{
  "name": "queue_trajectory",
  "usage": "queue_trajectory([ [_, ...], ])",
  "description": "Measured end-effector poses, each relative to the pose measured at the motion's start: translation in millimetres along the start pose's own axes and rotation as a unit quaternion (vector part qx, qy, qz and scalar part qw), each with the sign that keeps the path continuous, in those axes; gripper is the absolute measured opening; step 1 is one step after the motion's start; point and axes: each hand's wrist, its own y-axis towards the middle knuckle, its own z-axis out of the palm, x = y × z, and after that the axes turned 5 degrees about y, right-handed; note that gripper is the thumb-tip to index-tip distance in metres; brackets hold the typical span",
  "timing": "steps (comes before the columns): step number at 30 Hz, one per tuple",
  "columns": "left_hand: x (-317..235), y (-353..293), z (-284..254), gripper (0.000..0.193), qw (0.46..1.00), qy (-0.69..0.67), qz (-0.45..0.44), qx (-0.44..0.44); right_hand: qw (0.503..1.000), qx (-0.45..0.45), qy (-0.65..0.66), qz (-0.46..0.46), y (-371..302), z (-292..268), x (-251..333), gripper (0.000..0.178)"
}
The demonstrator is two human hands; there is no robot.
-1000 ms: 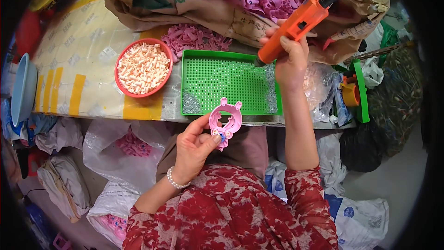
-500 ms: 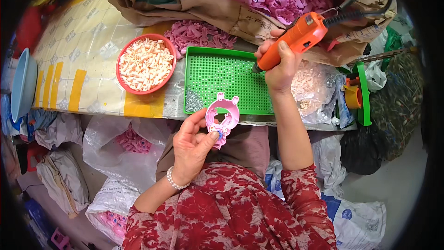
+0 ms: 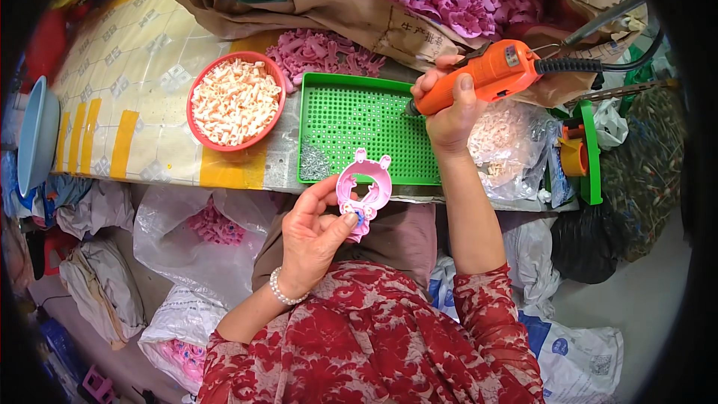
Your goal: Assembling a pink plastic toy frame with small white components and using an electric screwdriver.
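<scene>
While my left hand (image 3: 308, 232) grips the pink eared part (image 3: 382, 189) at the near side of the green tray (image 3: 344, 112), I record its long axis running toward the tray, ears foremost. My right hand (image 3: 452, 118) clasps the orange driver (image 3: 479, 78), tip pointing left over the tray's right half. Open room separates the two; the front edge of the surface (image 3: 105, 97) follows the tray's near side.

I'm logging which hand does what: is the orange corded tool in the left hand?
No, the right hand holds the orange corded tool, while the left hand holds a pink plastic piece.
</scene>
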Motion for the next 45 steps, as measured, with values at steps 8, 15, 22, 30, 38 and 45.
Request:
queue_trajectory([
  [8,-1.5,-0.5,0.0,0.05,1.0,-0.001,-0.003,-0.006,1.0,0.01,0.007,-0.013,0.3,1.6,1.4,0.042],
  [15,-2.4,-3.0,0.3,0.052,1.0,-0.017,-0.016,-0.001,1.0,0.012,0.005,-0.016,0.1,-1.4,6.2,0.042],
  [22,1.9,-1.7,1.7,0.064,0.999,0.027,0.007,-0.032,0.999,0.043,0.01,0.004,-7.5,9.1,36.9,0.059],
  [30,5.0,1.1,4.1,0.058,0.998,0.057,0.013,-0.01,0.956,0.242,0.165,-0.022,-44.9,29.3,85.3,0.082],
  [38,-3.1,-3.8,7.8,0.054,0.998,0.054,-0.007,-0.012,0.957,0.246,0.154,0.018,-86.7,42.9,79.8,0.079],
  [45,-1.1,-5.6,9.9,0.053,0.998,0.052,0.009,-0.016,0.953,0.259,0.157,0.032,-92.1,43.8,76.1,0.077],
])
